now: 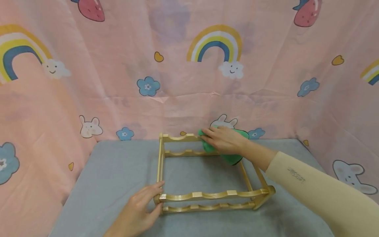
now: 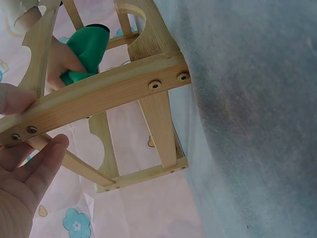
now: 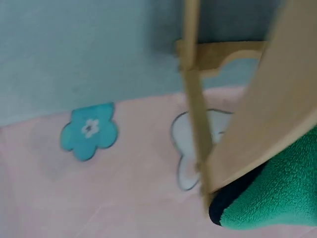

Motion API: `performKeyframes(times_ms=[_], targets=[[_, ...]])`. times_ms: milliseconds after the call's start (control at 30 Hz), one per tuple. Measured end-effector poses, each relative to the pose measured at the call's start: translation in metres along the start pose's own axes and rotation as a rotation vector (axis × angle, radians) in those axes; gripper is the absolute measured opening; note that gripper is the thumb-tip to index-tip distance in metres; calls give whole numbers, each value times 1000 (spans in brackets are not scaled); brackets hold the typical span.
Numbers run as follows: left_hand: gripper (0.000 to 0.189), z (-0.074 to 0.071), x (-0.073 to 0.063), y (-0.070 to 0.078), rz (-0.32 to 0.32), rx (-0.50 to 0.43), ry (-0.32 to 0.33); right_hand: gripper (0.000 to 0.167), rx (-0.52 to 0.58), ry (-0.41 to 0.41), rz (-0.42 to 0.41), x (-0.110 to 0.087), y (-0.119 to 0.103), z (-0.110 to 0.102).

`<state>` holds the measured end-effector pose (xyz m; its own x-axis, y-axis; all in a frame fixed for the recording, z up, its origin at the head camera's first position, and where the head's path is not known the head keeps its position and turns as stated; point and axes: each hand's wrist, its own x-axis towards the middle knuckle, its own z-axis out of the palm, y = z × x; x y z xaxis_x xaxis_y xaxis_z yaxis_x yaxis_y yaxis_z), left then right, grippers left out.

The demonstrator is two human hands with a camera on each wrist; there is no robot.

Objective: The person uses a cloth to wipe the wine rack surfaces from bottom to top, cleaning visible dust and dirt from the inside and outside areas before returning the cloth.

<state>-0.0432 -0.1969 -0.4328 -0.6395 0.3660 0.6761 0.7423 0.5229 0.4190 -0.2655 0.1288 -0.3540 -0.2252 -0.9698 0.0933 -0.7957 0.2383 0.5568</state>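
Note:
A pale wooden rack with scalloped rails (image 1: 213, 195) stands on the grey-blue table cover. My left hand (image 1: 139, 205) holds its near left corner, the thumb and fingers on opposite sides of the wood in the left wrist view. Over the far top rail, my right hand (image 1: 226, 140) grips a green cloth (image 1: 233, 159) with a dark edge. Part of that rail is hidden behind the hand and cloth. In the right wrist view the green cloth (image 3: 277, 193) lies against the wood, and the right fingers are out of sight.
Grey-blue fabric (image 1: 118, 174) covers the table under and around the rack. Right behind the table hangs a pink curtain (image 1: 183, 79) printed with rainbows, flowers and rabbits, which also runs along both sides.

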Motion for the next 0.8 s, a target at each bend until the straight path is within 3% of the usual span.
performKeyframes(times_ms=[200, 433, 800], targets=[[52, 1, 0, -1, 8, 15, 1, 45, 76, 28, 34, 22, -4, -2], [52, -1, -2, -3, 18, 16, 8, 40, 89, -11, 47, 58, -7, -12], [53, -1, 0, -2, 14, 31, 13, 38, 89, -3, 40, 108, -24, -19]])
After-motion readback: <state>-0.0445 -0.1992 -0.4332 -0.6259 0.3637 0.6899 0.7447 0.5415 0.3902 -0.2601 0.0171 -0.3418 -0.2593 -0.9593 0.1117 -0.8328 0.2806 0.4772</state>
